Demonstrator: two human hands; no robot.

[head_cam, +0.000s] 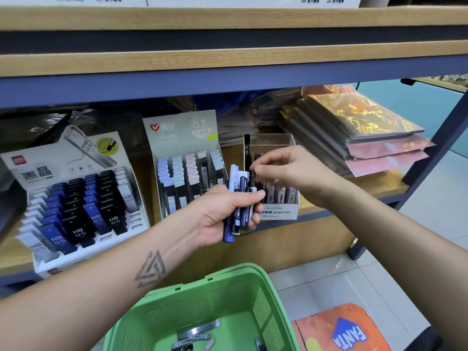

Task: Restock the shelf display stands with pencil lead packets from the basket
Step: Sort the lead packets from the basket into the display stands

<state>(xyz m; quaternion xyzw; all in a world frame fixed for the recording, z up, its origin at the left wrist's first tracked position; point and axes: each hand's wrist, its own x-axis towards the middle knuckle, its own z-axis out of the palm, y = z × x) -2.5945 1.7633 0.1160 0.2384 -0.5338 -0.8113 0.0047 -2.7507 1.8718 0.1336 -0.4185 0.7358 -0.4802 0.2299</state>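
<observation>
My left hand (222,214) grips a bundle of pencil lead packets (240,198), blue, black and white, just in front of the shelf. My right hand (288,165) reaches over the clear Tombow display stand (281,211) and pinches a thin black packet (247,148) that stands upright at the stand's rear left. Left of it is a grey 0.7 display stand (187,171) with rows of pale packets. Further left is a white HB 0.5 display stand (76,198) filled with blue, black and white packets. The green basket (268,315) sits below my arms with a few grey packets (197,334) in it.
Stacks of wrapped notebooks (359,127) lie on the shelf to the right of the stands. An upper shelf edge (228,64) overhangs the stands. A dark shelf post (435,148) rises at the right. An orange Fanta-printed surface (339,330) sits beside the basket on the tiled floor.
</observation>
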